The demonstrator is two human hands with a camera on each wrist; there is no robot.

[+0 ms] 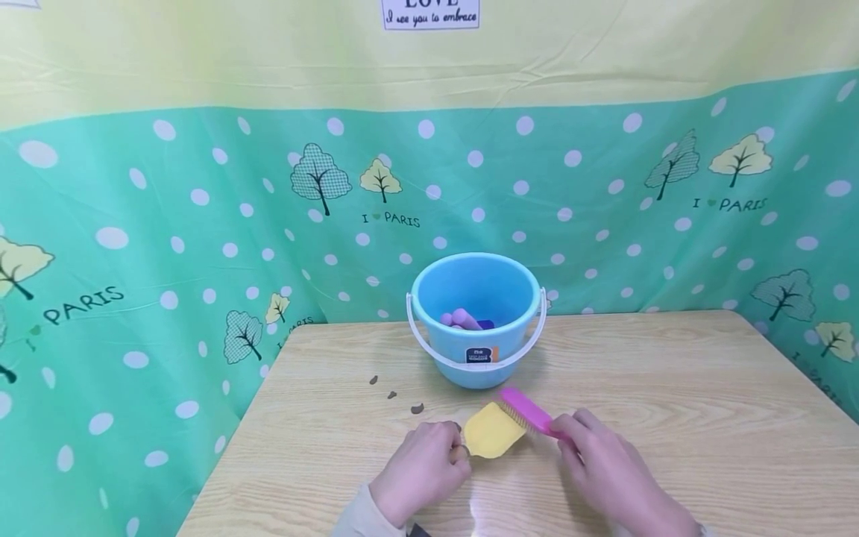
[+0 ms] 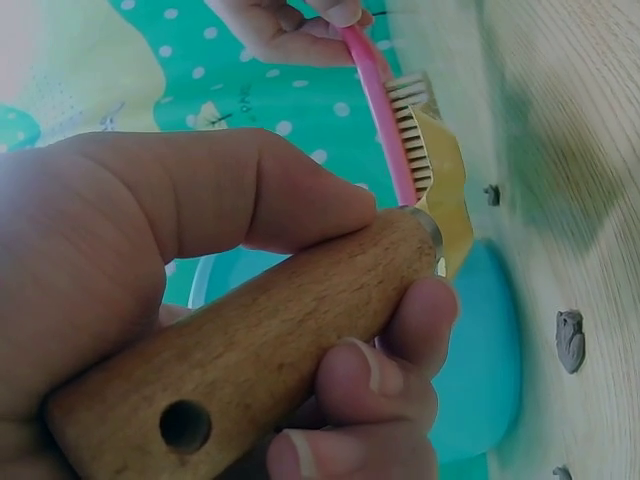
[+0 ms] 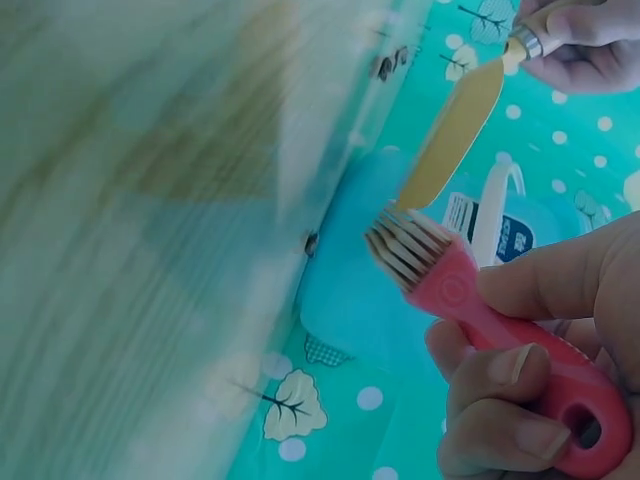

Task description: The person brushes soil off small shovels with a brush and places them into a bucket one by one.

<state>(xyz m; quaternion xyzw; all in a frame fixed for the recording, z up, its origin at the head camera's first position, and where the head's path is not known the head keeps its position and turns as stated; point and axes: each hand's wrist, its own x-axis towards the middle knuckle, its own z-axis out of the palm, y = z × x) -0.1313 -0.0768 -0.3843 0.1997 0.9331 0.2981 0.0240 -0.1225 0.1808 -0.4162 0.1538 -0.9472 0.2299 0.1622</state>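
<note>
My left hand (image 1: 424, 466) grips the wooden handle (image 2: 240, 330) of a small trowel, whose yellow blade (image 1: 493, 434) is held just above the table. A pink brush (image 1: 530, 412) is held by its handle in my right hand (image 1: 607, 466). Its bristles (image 3: 405, 250) meet the edge of the blade in the right wrist view. Several small dark lumps (image 1: 417, 409) lie on the table to the left of the blade. In the left wrist view, one lump (image 2: 570, 340) looks like a bit of dark clay.
Behind the hands stands a light blue bucket (image 1: 439, 358) with a white handle (image 1: 419, 339). Pinkish-purple rods (image 1: 464, 319) and a darker purple piece lie inside it. The wooden table (image 1: 671, 388) ends at a green dotted curtain (image 1: 403, 276).
</note>
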